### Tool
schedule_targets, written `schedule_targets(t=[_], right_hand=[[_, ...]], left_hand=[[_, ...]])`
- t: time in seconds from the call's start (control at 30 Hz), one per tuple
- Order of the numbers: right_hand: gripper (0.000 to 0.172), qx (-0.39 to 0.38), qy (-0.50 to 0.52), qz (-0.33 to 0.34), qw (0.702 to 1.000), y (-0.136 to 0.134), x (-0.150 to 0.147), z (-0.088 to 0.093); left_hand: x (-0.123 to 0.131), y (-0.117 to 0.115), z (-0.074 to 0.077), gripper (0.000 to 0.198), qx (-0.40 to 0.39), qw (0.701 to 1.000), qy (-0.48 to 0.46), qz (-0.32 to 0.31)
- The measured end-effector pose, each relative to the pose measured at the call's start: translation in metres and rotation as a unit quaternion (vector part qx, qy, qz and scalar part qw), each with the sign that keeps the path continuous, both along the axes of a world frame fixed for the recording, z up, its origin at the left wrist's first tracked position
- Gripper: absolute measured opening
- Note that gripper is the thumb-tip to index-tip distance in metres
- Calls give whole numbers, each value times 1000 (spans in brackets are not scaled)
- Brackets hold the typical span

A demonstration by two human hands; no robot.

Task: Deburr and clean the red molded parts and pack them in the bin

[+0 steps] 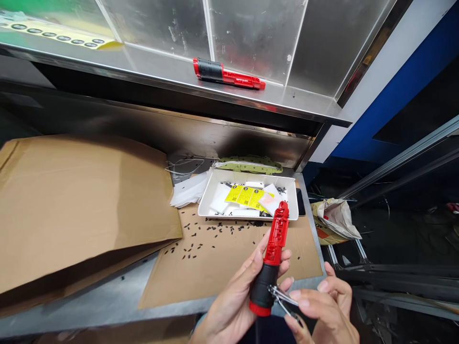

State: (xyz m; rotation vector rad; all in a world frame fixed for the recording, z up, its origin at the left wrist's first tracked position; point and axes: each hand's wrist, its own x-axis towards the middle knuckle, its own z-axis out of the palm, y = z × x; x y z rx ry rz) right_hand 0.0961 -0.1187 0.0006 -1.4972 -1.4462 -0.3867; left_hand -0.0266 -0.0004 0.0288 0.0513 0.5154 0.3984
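Observation:
In the lower middle, my left hand (238, 291) wraps round a red-and-black plastic tool housing (278, 234). Its slim red end points up and away, while the thick black end with a red rim is nearest me. My right hand (324, 301) pinches a shiny metal nail clipper (285, 297), whose jaws touch the side of the black section. A similar red-and-black housing (229, 75) lies on the metal shelf above. Just beyond the held part is a white tray (202, 205) with yellow labels (247, 197), white pieces and small black bits.
Small black bits (195, 239) are scattered over a cardboard sheet (172, 282) on the metal bench. A large cardboard box (82, 205) takes up the left side. Behind the tray lies a green strip (251, 165). A paper bag (335, 222) stands at right.

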Motion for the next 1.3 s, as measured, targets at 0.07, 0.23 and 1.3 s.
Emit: schedule_targets(t=[0.07, 0.23, 1.3], right_hand=[[16, 5, 2, -3, 1000, -2, 2, 0], [19, -21, -32, -8, 999, -19, 18, -6], [12, 52, 41, -30, 997, -6, 10, -5]], left_hand=[[0, 0, 1, 75, 11, 1000, -10, -4], [2, 1, 1, 88, 16, 1000, -11, -4], [2, 1, 0, 79, 25, 1000, -12, -9]])
